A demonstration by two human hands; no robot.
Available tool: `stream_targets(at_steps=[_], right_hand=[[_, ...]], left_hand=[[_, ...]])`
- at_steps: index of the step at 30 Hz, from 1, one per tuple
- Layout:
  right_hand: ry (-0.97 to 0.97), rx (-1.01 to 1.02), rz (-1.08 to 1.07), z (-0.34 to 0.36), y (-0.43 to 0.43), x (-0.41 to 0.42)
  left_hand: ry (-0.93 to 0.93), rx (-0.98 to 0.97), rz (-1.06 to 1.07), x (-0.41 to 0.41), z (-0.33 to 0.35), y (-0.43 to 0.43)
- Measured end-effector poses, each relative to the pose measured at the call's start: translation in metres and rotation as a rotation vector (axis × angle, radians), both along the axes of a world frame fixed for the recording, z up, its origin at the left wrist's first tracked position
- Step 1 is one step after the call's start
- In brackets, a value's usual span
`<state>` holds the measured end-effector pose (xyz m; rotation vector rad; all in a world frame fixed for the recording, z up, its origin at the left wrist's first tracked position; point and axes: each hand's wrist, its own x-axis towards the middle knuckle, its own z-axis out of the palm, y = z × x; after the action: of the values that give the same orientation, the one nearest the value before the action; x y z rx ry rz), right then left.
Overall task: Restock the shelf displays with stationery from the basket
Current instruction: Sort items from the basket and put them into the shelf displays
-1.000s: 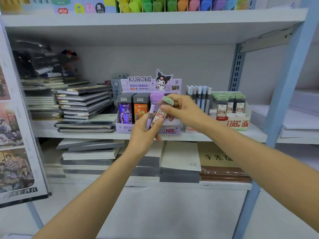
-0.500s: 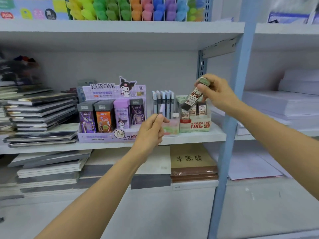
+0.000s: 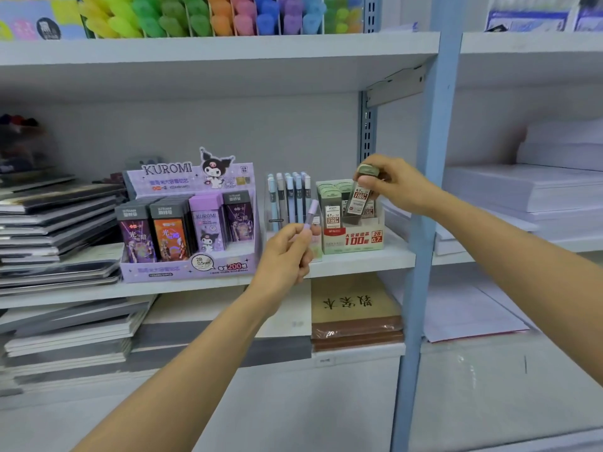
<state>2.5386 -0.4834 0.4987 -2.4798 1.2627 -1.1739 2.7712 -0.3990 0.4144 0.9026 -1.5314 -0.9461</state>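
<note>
My right hand [image 3: 396, 182] pinches a green-capped pencil-lead case [image 3: 358, 199] by its top, holding it tilted just above the green lead display box [image 3: 352, 241] on the middle shelf. My left hand [image 3: 287, 256] grips a slim lilac lead tube [image 3: 311, 214], which points up in front of the clear box of pastel tubes [image 3: 288, 199]. A purple Kuromi display box [image 3: 189, 223] with several lead cases stands to the left. No basket is in view.
Stacks of dark notebooks [image 3: 55, 230] fill the shelf's left side and the shelf below. A blue upright post [image 3: 427, 223] stands just right of my right hand. White paper stacks [image 3: 528, 187] lie beyond it. Coloured highlighters [image 3: 208, 14] line the top shelf.
My right hand carried the green-capped case from beside my left hand rightwards and now lowers it over the green display box. My left hand kept the lilac tube. The view panned right.
</note>
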Motion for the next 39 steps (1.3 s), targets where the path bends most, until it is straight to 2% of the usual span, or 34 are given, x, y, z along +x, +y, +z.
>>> stream_targets(at_steps=[4, 7, 10, 16, 18, 22, 25, 28, 31, 34, 36, 39], right_hand=[[0.033, 0.029, -0.025, -0.009, -0.003, 0.010], [-0.140, 0.023, -0.099, -0.025, -0.006, 0.019], [-0.191, -0.040, -0.187, -0.037, -0.008, 0.025], [-0.132, -0.194, -0.245, -0.032, 0.003, 0.027], [-0.188, -0.210, -0.156, -0.028, 0.017, 0.032], [-0.413, 0.116, 0.236, -0.032, 0.048, 0.052], [-0.435, 0.234, 0.323, -0.040, 0.057, 0.065], [-0.472, 0.262, 0.342, -0.036, 0.059, 0.070], [-0.566, 0.270, 0.354, -0.020, 0.058, 0.067], [-0.701, 0.148, 0.289, 0.002, 0.053, 0.063], [-0.717, 0.044, 0.227, 0.014, 0.046, 0.063], [-0.613, -0.034, 0.139, 0.021, 0.033, 0.072]], left_hand=[[0.050, 0.049, -0.023, -0.001, -0.003, -0.002], [0.049, 0.041, -0.073, 0.000, -0.006, -0.001], [0.046, 0.028, -0.100, 0.003, -0.009, 0.001], [0.138, 0.021, -0.047, 0.011, -0.011, 0.004], [0.169, 0.024, -0.062, 0.012, -0.010, 0.007], [0.194, 0.007, -0.059, 0.010, -0.008, 0.011], [0.170, -0.002, -0.061, 0.008, -0.007, 0.015], [0.142, -0.022, -0.051, 0.009, -0.004, 0.020], [-0.028, -0.156, 0.224, 0.018, 0.000, 0.018], [-0.326, -0.451, 0.574, 0.037, 0.003, 0.014], [-0.503, -0.540, 0.634, 0.048, 0.002, 0.010], [-0.720, -0.491, 0.557, 0.054, -0.003, 0.003]])
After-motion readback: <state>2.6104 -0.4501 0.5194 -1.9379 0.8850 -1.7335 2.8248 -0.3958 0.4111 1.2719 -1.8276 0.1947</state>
